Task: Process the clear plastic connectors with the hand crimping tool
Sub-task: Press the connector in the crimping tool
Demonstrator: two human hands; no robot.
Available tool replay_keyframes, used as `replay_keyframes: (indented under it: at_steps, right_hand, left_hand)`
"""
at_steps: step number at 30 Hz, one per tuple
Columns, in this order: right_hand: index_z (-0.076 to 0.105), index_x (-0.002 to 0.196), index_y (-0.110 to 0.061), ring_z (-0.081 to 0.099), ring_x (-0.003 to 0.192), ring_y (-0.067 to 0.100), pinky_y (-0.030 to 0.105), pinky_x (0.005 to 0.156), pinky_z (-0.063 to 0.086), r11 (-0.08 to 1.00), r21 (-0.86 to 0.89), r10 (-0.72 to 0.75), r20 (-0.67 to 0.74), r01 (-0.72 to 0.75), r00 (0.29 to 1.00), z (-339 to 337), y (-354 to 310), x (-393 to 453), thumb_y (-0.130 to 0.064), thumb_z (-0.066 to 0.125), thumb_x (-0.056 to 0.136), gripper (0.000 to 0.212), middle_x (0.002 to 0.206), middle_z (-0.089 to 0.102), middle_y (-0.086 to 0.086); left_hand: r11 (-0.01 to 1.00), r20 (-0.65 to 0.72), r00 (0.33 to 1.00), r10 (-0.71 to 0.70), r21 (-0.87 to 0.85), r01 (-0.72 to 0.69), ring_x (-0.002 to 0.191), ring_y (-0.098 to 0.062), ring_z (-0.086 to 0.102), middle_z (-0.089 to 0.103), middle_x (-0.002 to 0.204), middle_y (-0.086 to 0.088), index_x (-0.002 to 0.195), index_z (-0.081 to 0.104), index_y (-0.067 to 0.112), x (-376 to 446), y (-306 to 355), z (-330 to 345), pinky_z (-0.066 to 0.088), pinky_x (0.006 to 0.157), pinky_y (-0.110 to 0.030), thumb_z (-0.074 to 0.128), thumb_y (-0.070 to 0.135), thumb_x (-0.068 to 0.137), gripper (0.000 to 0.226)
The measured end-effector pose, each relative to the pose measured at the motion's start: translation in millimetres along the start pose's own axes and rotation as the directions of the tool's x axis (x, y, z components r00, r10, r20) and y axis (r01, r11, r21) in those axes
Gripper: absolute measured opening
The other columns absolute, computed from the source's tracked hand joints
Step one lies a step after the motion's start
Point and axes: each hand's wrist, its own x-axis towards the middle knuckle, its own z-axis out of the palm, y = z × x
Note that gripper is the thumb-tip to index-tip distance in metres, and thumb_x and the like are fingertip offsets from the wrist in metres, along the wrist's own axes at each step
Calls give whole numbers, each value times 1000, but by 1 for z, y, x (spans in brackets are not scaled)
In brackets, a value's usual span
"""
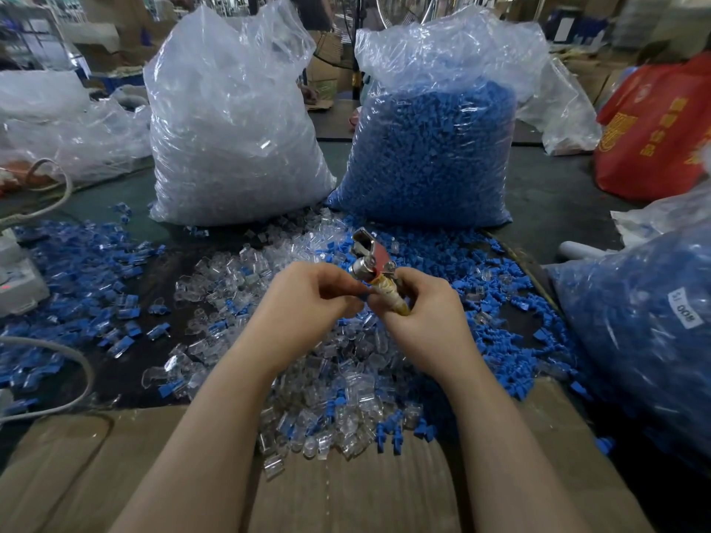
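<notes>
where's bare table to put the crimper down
Bare dark table lies right of the big clear bag of blue plastic pieces, before the red bag. The flat brown cardboard near you is open too. The middle is crowded with loose clear plastic connectors.

I see factory packing floor: bulk bags (234, 140) of plastic parts, loose parts (331, 378) heaped on table (558, 201), cartons (327, 76) behind.

A red bag (661, 128) stands right of a sack of blue pieces (427, 155); cardboard (346, 494) lies nearest.
</notes>
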Motion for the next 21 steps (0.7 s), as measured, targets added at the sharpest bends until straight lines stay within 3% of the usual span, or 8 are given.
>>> replay_keyframes:
  at_steps: [4,7,9,11,15,21]
  right_hand:
    - [67,88,-23,60,69,22,49,65,52,1000,19,10,4,-10,1000,-1,-1,1,-27,69,87,4,72,65,-7]
    - [66,86,-24,58,66,21,47,62,51,1000,23,0,9,-1,1000,-1,0,0,-27,69,87,4,68,63,-8]
    - [64,84,-25,56,65,20,44,60,49,1000,11,2,-9,-2,1000,-1,1,1,-27,69,87,6,67,60,-9]
    - [62,81,-23,52,62,18,41,59,45,1000,-1,18,-50,-18,999,-2,4,1,-28,68,88,10,65,58,-8]
    - [57,76,-20,50,60,20,45,61,46,998,39,60,-122,-56,991,-4,8,3,-30,66,89,19,62,54,-5]
    - [53,69,-27,46,57,14,40,58,41,996,55,71,-150,-63,986,-4,10,4,-31,68,88,24,58,51,-9]
  left_hand:
    - [996,7,1000,-4,-87,5,76,-6,72,75,77,12,87,77,28,-1,3,-1,59,81,-32,76,8,81,21]
    - [998,31,1000,0,-55,2,79,-11,72,76,79,10,93,72,23,1,3,3,58,83,-39,77,6,78,23]
    - [1000,63,998,-18,-6,19,74,-6,68,74,81,10,95,66,26,2,0,3,56,71,-26,82,14,75,29]
    - [991,163,987,-17,136,-5,61,7,57,68,83,11,92,62,32,1,-2,2,43,54,-9,83,19,73,31]
    - [924,394,919,12,346,-161,72,18,51,58,87,18,83,67,40,-2,4,2,38,59,-1,72,16,79,25]
    - [840,382,922,59,481,-253,76,1,50,50,84,20,97,73,31,1,6,14,35,60,-2,68,21,84,17]
